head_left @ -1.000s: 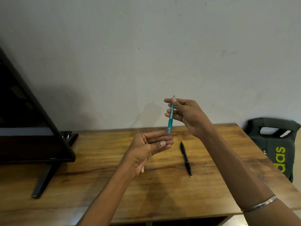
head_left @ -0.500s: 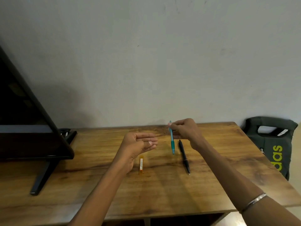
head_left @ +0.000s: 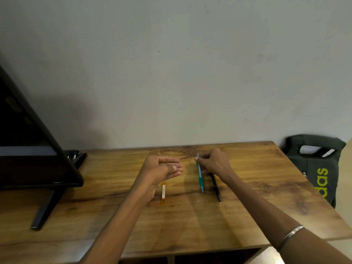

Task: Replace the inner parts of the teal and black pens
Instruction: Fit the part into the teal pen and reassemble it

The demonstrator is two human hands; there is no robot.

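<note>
**Ana:** Head view puts the right hand (head_left: 213, 162) at the far end of the teal pen (head_left: 200, 175). Its thumb and fingers pinch the upper barrel, and the tip points back toward the person, at or just above the bench (head_left: 266, 178).

**Ben:** And the black pen (head_left: 216, 186)?

**Ana:** It lies flat just to the right of the teal one, nearly parallel, long axis running from the wall side toward the person, tip nearest the person. Its far end slips under the right hand, so that hand is plainly the nearer one for it.

**Ben:** What is the left hand (head_left: 163, 169) doing?

**Ana:** It hovers palm-up with fingers loosely curled, half open. Whether something small sits in the palm cannot be told from here. Just below it a small orange tube (head_left: 163, 192) lies on the bench, also lengthwise toward the person.

**Ben:** Any writing?

**Ana:** The tube carries a white label with red print, too small to read. A dark bag (head_left: 316, 168) past the bench's right edge shows yellow-green letters, "das", the start cut off. A dark screen (head_left: 28, 149) stands at the left.

**Ben:** So the next reach looks short.

**Ana:** Likely: the right hand only has to shift sideways to the black pen.
</note>
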